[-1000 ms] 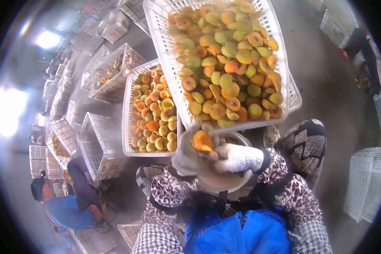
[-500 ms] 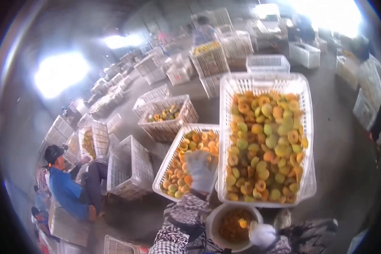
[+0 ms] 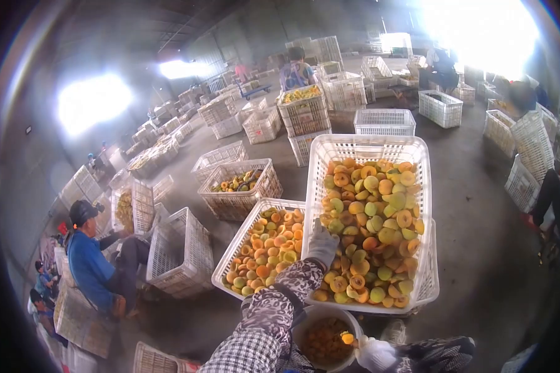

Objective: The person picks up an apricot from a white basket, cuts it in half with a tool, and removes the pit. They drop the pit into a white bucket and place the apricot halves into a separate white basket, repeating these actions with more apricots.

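My left hand (image 3: 322, 246), in a grey glove, is at the left side of the large white crate (image 3: 368, 140), against the halved orange and green fruit (image 3: 370, 230); its fingertips are hard to make out. Left of it, a lower white crate (image 3: 221, 266) holds more halved fruit (image 3: 270, 248). My right hand (image 3: 376, 355), gloved in white, is closed at the right rim of a white bucket (image 3: 356, 324). A small orange thing (image 3: 347, 337) juts from its fingers over the bucket, which has brownish-orange pieces inside.
A person in blue (image 3: 88, 267) sits at the left beside an empty-looking white crate (image 3: 180, 255). Ahead stand a crate of fruit (image 3: 241, 193), stacked crates (image 3: 305, 118) and a white crate (image 3: 384, 122). More people and crates are farther back and at the right.
My left hand has moved from over the fruit in the lower left crate to the left side of the large crate. My right hand stays by the bucket. The view has shifted slightly.
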Demonstrator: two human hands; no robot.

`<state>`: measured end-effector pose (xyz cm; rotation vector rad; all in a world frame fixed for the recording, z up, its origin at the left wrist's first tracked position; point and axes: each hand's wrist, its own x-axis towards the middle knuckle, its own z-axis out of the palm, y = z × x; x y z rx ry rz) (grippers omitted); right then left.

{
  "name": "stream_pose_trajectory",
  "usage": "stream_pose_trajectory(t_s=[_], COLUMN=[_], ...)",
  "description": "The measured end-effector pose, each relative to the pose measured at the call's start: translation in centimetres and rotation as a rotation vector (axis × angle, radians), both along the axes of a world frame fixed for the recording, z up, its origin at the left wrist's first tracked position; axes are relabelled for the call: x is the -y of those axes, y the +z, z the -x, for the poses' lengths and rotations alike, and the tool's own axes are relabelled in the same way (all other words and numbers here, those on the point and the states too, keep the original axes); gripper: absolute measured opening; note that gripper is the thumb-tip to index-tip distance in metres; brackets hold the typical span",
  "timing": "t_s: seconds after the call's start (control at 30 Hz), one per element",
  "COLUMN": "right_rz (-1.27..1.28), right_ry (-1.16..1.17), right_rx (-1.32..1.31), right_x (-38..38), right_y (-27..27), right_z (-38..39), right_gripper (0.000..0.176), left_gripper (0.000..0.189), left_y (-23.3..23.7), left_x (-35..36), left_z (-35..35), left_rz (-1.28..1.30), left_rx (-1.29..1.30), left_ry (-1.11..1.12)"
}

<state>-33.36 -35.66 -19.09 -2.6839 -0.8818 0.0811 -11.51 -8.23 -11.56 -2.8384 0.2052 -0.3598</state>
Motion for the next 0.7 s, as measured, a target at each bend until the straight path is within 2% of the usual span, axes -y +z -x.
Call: stream_pose_trajectory(t_s=[0.07, 0.1, 0.17, 0.2, 0.27, 0.3, 0.37, 0.43, 0.47, 0.5, 0.57, 0.63, 0.7], right_rz=[-0.066, -0.134, -0.100, -0.107, -0.111, -0.134, -0.147, -0.035, 0.048, -0.012, -0.042, -0.057, -0.071], right_ry=[0.001, 0.002, 0.011, 0.010, 0.011, 0.007, -0.003, -0.076, -0.152, -0.156, -0.156, -0.149, -0.163], right_rx=[-0.014, -0.032, -0.037, -0.038, -0.041, -0.024, -0.007, 0.010, 0.014, 0.111, 0.120, 0.076, 0.016], right_x=[-0.2, -0.2, -0.6, -0.9, -1.4, -1.7, -1.8, -2.7, -3.4, -3.6, -3.4, -3.5, -3.9], right_y=[0.8, 1.1, 2.0, 2.4, 2.4, 2.1, 1.7, 2.7, 3.5, 2.2, 1.5, 1.6, 2.1], right_z=[-0.2, -0.3, -0.2, -0.2, 0.3, 0.2, 0.2, 0.4, 0.9, 1.2, 1.1, 0.4, -0.2], right_gripper=[0.029, 0.030, 0.030, 0.028, 0.027, 0.026, 0.026, 0.028, 0.030, 0.027, 0.023, 0.020, 0.017], left_gripper=[0.028, 0.028, 0.028, 0.028, 0.028, 0.028, 0.031, 0.029, 0.029, 0.028, 0.025, 0.024, 0.024], left_y=[0.3, -0.7, -3.7, -3.6, -3.3, -3.3, -3.5, -4.0, -4.5, -5.1, -2.2, 0.8, 3.6], left_x=[0.7, 0.6, 0.0, 0.5, 1.7, 2.2, 3.2, 2.6, 1.7, 0.9, -0.3, -1.1, -1.0], left_z=[-0.2, -0.1, 0.0, 0.2, 0.7, 0.9, 1.2, 1.4, 1.2, 1.2, 1.5, 3.5, 5.6], left_rz=[-0.046, -0.045, -0.122, -0.124, 0.113, 0.118, 0.303, 0.366, 0.525, 0.683, 1.860, 2.384, 2.697], left_rx=[-0.206, -0.204, 0.204, 0.201, -0.016, -0.015, -0.030, -0.008, 0.123, 0.239, -0.072, -0.248, -0.302], left_ry=[0.080, 0.080, 0.049, 0.045, 0.151, 0.153, 0.225, 0.195, 0.152, 0.109, 0.104, -0.086, 0.125])
